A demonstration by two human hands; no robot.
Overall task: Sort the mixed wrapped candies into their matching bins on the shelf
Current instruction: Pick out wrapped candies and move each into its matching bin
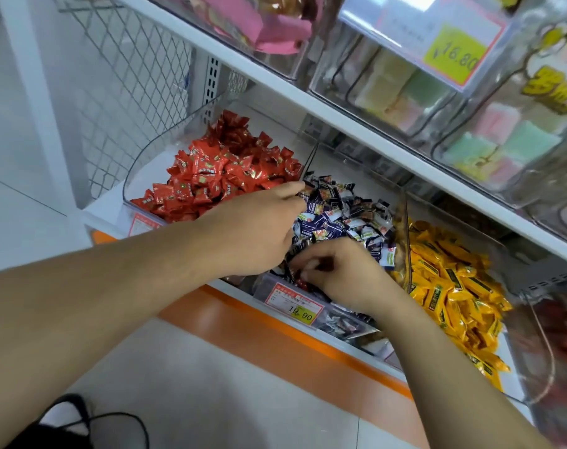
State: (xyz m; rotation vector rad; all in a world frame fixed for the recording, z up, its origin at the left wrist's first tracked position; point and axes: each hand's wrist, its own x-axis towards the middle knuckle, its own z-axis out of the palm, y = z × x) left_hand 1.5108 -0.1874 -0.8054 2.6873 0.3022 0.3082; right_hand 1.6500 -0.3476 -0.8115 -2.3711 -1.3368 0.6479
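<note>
Picking strays from purple-candy bin (402,202): right hand (343,273) pinches small red piece (blurred), left hand (259,228) fingers hidden, grasp unclear; next, red bin (136,170) at 10 o'clock.

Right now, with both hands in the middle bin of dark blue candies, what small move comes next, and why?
Probably lift the right hand out and carry its pick left to the clear bin of red wrapped candies. Its fingers seem to pinch something red at the front of the middle bin of dark blue wrapped candies, though blur leaves that uncertain.
</note>
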